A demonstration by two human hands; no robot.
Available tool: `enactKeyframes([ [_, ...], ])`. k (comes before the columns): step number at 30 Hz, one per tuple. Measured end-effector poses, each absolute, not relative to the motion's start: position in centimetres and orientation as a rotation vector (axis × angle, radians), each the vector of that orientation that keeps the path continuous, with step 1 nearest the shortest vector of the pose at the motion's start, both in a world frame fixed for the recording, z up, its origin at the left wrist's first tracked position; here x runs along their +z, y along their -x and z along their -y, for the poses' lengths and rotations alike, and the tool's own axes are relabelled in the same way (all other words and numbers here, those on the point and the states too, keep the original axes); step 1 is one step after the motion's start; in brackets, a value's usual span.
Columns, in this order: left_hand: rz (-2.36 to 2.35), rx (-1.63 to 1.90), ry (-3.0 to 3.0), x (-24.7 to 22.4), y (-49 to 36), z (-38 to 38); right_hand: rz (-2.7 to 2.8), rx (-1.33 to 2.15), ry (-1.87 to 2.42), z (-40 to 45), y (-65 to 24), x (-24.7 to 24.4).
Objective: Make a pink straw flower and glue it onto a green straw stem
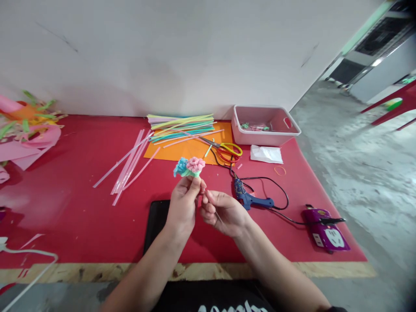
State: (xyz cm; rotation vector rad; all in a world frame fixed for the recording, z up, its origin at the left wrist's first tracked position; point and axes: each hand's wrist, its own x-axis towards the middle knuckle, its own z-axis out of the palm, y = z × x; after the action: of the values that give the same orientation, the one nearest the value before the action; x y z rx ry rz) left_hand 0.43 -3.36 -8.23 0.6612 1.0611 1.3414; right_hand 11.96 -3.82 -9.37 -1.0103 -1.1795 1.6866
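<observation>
My left hand (184, 201) pinches a small pipe-cleaner flower bunch (195, 164) just below its heads. One flower is pink, one is blue, and light green fuzz shows under them. Close beside it, my right hand (224, 211) is closed, thumb against fingers, at a thin stem (219, 219) that runs down across the palm. Whether this stem joins the flowers is hidden by the fingers. Under my left wrist lies a flat black device (156, 225), partly covered. A blue hot glue gun (250, 199) rests to the right of my hands.
Behind my hands, scissors (227, 149) and many-coloured pipe cleaners (182, 125) lie on an orange sheet (149, 151). Pink strips (130, 167) are at left. A pink bin (264, 138), a white packet (266, 154) and a purple power strip (326, 234) with a cord stand right.
</observation>
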Motion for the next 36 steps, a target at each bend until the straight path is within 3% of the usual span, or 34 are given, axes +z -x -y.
enactKeyframes([
  [5, -1.075, 1.418, -0.613, -8.5, -0.4, 3.2, 1.151, 1.678, 0.970, 4.1, -12.4, -9.7],
  [11, -1.101, 1.578, -0.634, -9.2, -1.2, 3.1, 1.182, 1.187, 1.130, 5.0, -12.7, -10.0],
  [15, -1.055, 1.555, -0.655, -9.3, -1.7, 3.3, 1.179, 1.071, 1.157, 5.3, -13.2, -9.9],
  [27, -0.897, 1.400, -0.602, -8.4, -1.3, 3.5, 1.116, 1.589, 1.122, 5.0, -11.8, -9.6],
  [36, -1.124, 1.646, -0.689, -9.3, -0.8, 3.3, 1.301, 0.862, 1.248, 4.3, -12.2, -11.4],
])
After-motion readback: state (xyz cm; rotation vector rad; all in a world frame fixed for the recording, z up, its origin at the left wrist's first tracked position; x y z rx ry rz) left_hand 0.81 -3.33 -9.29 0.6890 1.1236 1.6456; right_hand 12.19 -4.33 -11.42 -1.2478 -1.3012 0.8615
